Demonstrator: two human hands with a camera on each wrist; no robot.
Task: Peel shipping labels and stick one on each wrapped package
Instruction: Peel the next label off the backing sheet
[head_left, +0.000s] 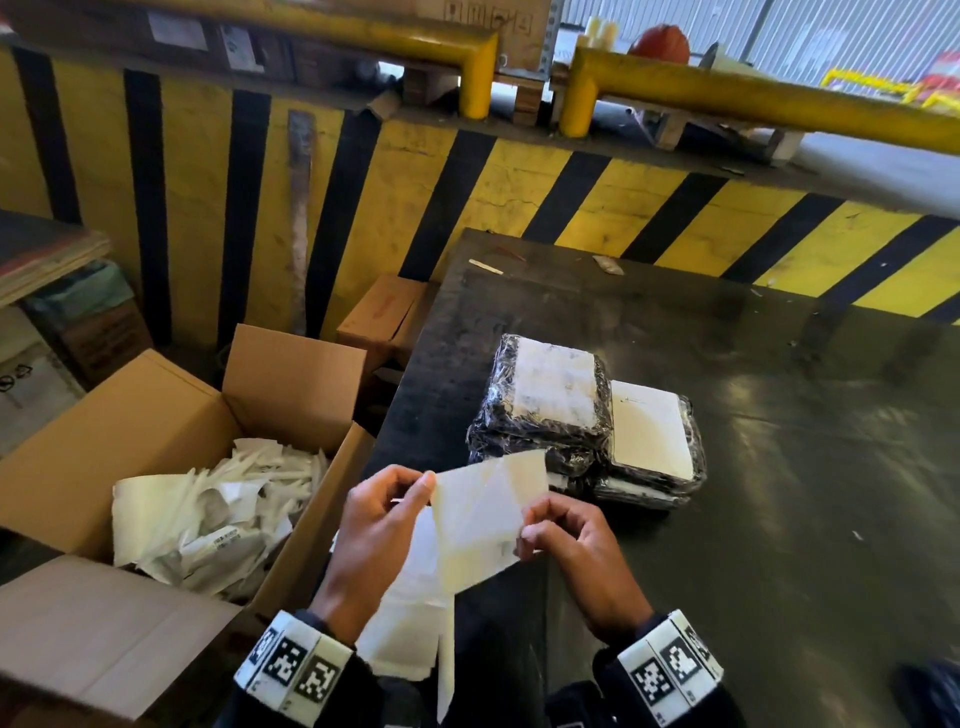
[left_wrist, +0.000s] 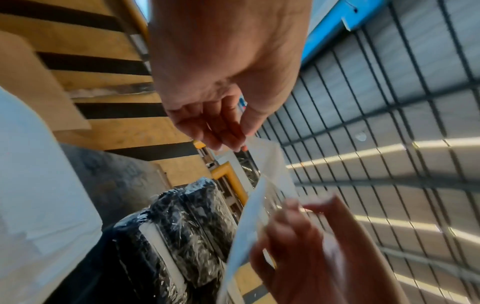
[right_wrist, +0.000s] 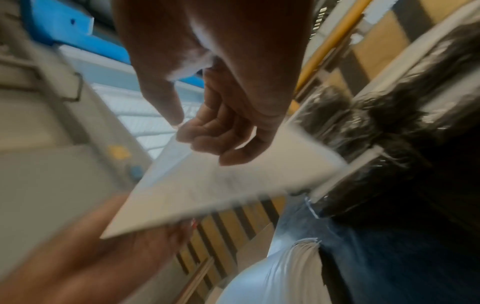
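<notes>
Above the near table edge, both hands hold a white label sheet (head_left: 483, 519). My left hand (head_left: 423, 486) pinches its upper left corner, and my right hand (head_left: 530, 527) pinches its right edge. In the left wrist view the sheet (left_wrist: 275, 168) splits into two thin layers between the left fingertips (left_wrist: 226, 142) and the right hand (left_wrist: 311, 246). Black packages wrapped in clear film (head_left: 550, 400) are stacked just beyond the hands, and white labels show on the top ones (head_left: 649, 431). The right wrist view is blurred, showing the sheet (right_wrist: 221, 185) and the packages (right_wrist: 389, 123).
The packages sit on a dark table (head_left: 779, 467). An open cardboard box (head_left: 156, 415) of crumpled white backing paper (head_left: 218, 509) stands to the left. More white sheets (head_left: 410, 623) lie under my left wrist. A yellow and black striped wall (head_left: 519, 197) runs behind.
</notes>
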